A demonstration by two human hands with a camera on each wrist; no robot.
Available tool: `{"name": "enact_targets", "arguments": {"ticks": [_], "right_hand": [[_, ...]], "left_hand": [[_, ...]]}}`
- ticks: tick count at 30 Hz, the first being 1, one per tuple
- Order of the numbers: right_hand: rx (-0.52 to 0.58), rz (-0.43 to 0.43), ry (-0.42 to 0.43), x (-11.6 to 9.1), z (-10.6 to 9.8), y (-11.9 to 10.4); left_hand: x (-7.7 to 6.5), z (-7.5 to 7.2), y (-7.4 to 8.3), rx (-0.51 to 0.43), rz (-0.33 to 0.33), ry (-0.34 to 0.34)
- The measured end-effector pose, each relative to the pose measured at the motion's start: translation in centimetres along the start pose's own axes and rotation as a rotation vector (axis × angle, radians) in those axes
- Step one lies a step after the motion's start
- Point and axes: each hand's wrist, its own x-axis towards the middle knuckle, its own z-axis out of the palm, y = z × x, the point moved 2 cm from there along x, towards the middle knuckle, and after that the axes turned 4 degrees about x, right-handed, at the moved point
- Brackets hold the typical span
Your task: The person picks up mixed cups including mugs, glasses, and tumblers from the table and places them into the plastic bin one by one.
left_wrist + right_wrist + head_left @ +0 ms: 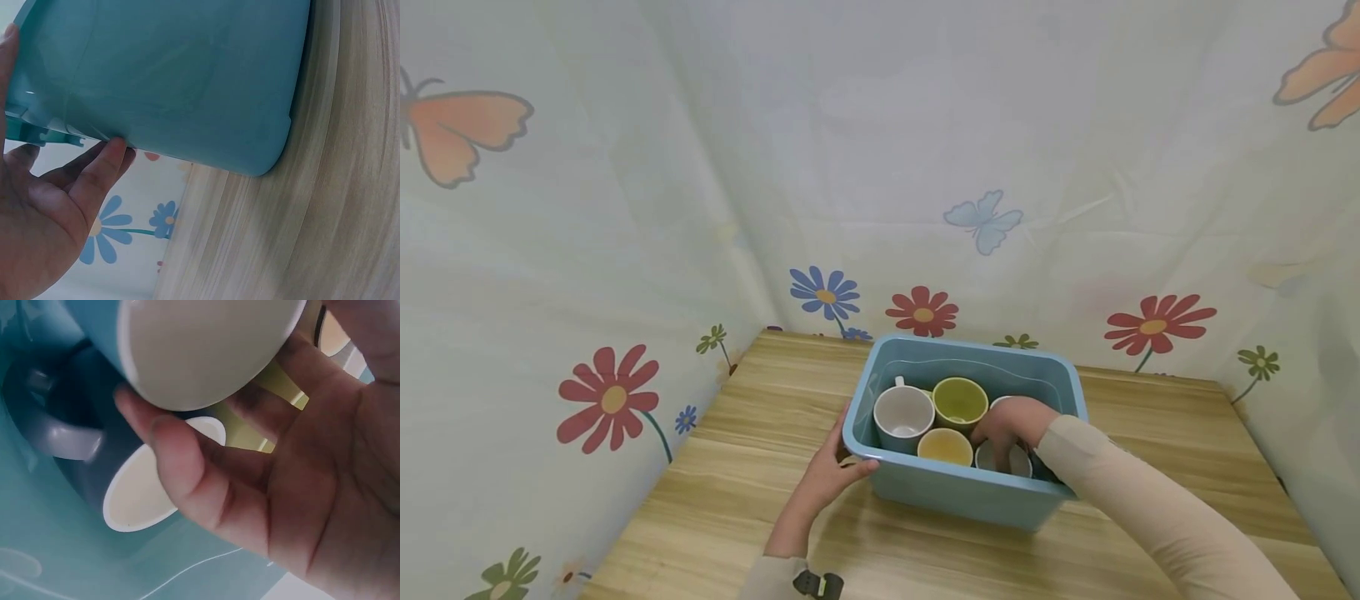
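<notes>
A light-blue plastic bin (955,497) stands on the table with several mugs in it. My left hand (827,479) grips its near left corner, thumb over the front rim and fingers (103,169) against the side wall. Inside the bin, my right hand (1011,421) holds a light-blue mug with a pale inside (200,350), its fingers (178,456) bent along the rim. Close by in the right wrist view is a dark-blue mug (81,406) with a cream inside. Left of that hand are a yellow-lined mug (945,447), a green mug (960,400) and a white-lined mug (904,411).
The bin rests on a wood-grain table (722,467), towards its back. A pale curtain (880,167) printed with flowers and butterflies hangs behind and at both sides. My left wrist wears a dark band (818,585).
</notes>
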Motion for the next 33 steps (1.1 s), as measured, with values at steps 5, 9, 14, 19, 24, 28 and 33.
{"name": "enact_targets", "arguments": {"ticks": [5,9,14,19,24,28,33], "right_hand": [[0.037,0.018,-0.044,0.0,-0.4,0.2],[0.085,0.03,-0.127,0.1,-0.9,0.5],[0.13,0.03,-0.203,0.1,-1.7,1.0],[0.178,0.034,-0.192,-0.4,-2.2,1.3],[0.201,0.031,-0.16,-1.0,-2.4,1.4],[0.215,0.028,-0.115,-1.7,-2.6,1.2],[0.199,0.012,-0.092,-2.4,-3.2,0.8]], "left_hand": [[0.0,0.0,0.0,-0.005,-0.007,0.0],[0.0,0.1,0.0,0.001,-0.01,-0.002],[-0.1,0.1,0.0,0.007,-0.019,-0.009],[0.0,0.0,0.2,-0.014,-0.028,0.0],[0.1,0.0,0.2,-0.011,-0.028,-0.004],[0.0,0.0,0.2,-0.006,-0.032,-0.005],[0.0,0.0,0.2,-0.019,-0.028,-0.007]]}}
